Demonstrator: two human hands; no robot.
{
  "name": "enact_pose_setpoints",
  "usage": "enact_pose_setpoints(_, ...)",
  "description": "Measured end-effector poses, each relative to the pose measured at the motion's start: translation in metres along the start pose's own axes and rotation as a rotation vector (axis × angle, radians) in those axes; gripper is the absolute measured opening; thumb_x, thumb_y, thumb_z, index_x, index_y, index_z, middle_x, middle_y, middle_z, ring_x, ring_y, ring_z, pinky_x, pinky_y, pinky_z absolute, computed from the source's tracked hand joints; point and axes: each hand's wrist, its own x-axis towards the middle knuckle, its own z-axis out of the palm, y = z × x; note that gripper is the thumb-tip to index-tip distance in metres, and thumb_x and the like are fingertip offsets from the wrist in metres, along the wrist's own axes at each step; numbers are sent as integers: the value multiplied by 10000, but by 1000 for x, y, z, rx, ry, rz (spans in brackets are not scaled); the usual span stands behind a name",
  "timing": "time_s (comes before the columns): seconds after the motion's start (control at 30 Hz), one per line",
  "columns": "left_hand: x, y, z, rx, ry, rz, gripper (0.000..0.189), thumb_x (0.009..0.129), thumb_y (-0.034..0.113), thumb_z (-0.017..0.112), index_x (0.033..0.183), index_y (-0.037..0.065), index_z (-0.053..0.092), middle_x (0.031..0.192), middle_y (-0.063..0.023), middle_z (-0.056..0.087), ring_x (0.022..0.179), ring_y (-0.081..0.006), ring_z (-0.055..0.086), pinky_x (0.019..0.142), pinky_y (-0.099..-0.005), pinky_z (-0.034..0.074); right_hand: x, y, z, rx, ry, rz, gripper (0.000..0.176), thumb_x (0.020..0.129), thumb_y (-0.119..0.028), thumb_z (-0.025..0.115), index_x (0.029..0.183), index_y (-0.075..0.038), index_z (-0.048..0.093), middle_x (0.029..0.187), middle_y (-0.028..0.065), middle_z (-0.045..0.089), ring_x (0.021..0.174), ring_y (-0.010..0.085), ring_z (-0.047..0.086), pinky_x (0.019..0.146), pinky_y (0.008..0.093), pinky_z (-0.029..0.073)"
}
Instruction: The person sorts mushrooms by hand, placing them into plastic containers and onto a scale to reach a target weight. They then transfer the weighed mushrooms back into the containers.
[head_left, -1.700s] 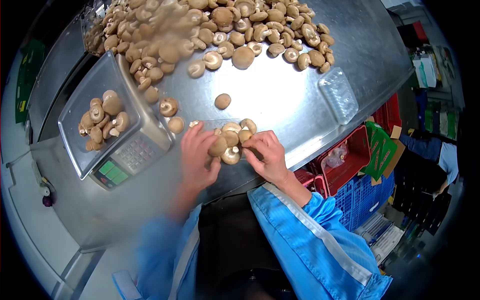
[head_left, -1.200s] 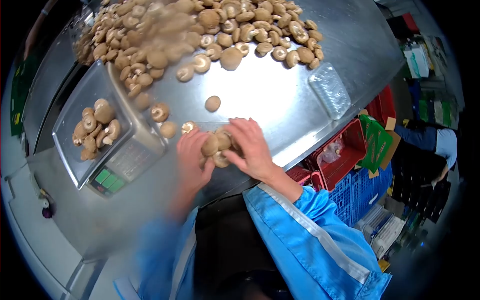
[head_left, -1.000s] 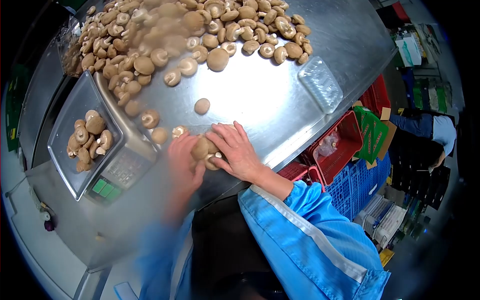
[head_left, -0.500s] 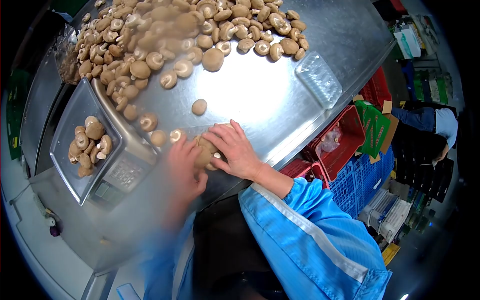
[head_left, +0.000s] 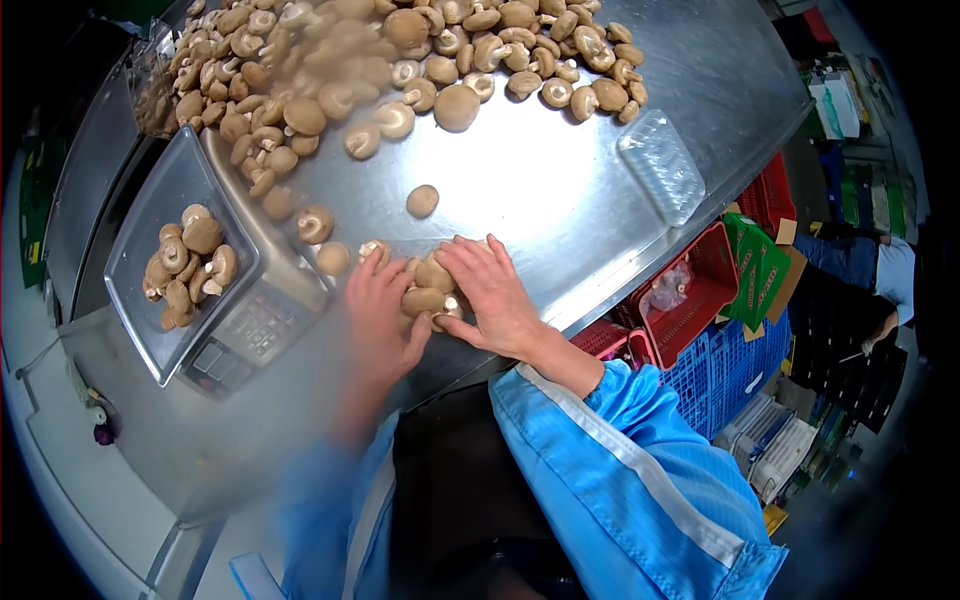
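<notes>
Close to the near edge of the metal table, a small cluster of brown shiitake mushrooms sits between my two hands. My right hand curves over its right side, fingers on the caps and thumb along the front. From the other side my left hand presses in, its thumb tip against the front mushrooms; a smear in the view blurs its back and wrist. What lies beneath the cluster is hidden. A loose mushroom lies just beyond my hands, and another mushroom rests to the left.
Mushrooms in a large pile cover the table's far side. Left, a scale carries a clear tray with several mushrooms. A clear plastic tray lies at the right edge. Beyond stand red crates, a green box and a person.
My left thumb has moved in against the cluster, and more of the mushrooms show between my hands. The whole view has shifted slightly.
</notes>
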Motion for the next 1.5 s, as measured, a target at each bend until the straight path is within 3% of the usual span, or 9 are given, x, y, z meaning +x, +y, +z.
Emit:
enact_pose_setpoints(0.4, -8, -8, -3, -174, 101, -75, 489, 771, 123, 676, 1232, 16, 554, 1333, -178, 532, 1375, -405, 379, 1134, -508, 270, -10, 7, 4, 97, 105, 21, 765, 781, -273, 764, 1425, -47, 417, 1464, 177, 404, 1389, 368, 359, 1177, 558, 209)
enact_pose_setpoints(0.6, -3, -8, -7, -113, 56, -50, 529, 758, 99, 739, 1230, -13, 528, 1335, -187, 520, 1355, -420, 399, 1101, -519, 346, -6, -4, 3, 39, 46, -11, 707, 798, -226, 752, 1398, -27, 435, 1473, 183, 388, 1381, 378, 366, 1167, 542, 239)
enact_pose_setpoints(0.67, -1, -5, -8, -152, 86, -62, 490, 768, 52, 679, 1233, -4, 538, 1332, -195, 529, 1345, -416, 416, 1114, -509, 328, -1, -5, 2, 64, 56, -12, 690, 809, -214, 742, 1397, -22, 436, 1476, 192, 384, 1384, 382, 363, 1165, 525, 253)
enact_pose_setpoints(0.77, -5, -4, -13, -172, 175, -65, 480, 778, 36, 653, 1243, -3, 540, 1316, -199, 547, 1327, -402, 446, 1116, -495, 331, -7, 1, 0, 201, 218, 6, 651, 837, -203, 710, 1399, -18, 439, 1482, 207, 375, 1391, 381, 358, 1154, 482, 291)
enact_pose_setpoints(0.9, -22, -17, -26, -125, 324, -108, 482, 801, 2, 633, 1271, -9, 530, 1291, -189, 575, 1274, -339, 518, 1091, -434, 381, -19, 13, -23, 123, 339, 192, 585, 884, -186, 654, 1396, -1, 440, 1479, 224, 381, 1377, 380, 384, 1121, 434, 345)
enact_pose_setpoints(1.0, -37, -16, -31, -288, 292, -480, 470, 817, -48, 586, 1283, -15, 527, 1279, -177, 590, 1227, -268, 561, 1038, -358, 429, -28, 28, -27, 242, 348, 348, 545, 911, -144, 629, 1403, -14, 436, 1425, 210, 458, 1205, 329, 563, 1009, 389, 461)
enact_pose_setpoints(1.1, -44, -18, -32, -424, 247, -616, 468, 827, -89, 535, 1289, -11, 529, 1252, -151, 612, 1181, -228, 590, 991, -314, 452, -35, 31, -30, 356, 183, 475, 528, 907, -97, 624, 1393, -9, 439, 1274, 190, 582, 980, 260, 656, 875, 353, 525)
enact_pose_setpoints(1.2, -52, -25, -24, -313, 190, -618, 484, 832, -91, 518, 1308, -3, 521, 1235, -137, 621, 1138, -214, 608, 964, -312, 460, -40, 27, -25, 325, 39, 505, 542, 893, -63, 624, 1393, 0, 425, 1124, 163, 648, 825, 224, 658, 782, 344, 539)
enact_pose_setpoints(1.5, -66, -46, -7, -308, 80, -652, 471, 847, -133, 464, 1295, -7, 534, 1173, -102, 637, 1016, -136, 614, 873, -254, 495, -37, 24, -7, 382, -41, 529, 592, 860, -4, 575, 1415, 29, 373, 1038, 189, 655, 848, 303, 679, 783, 390, 542)
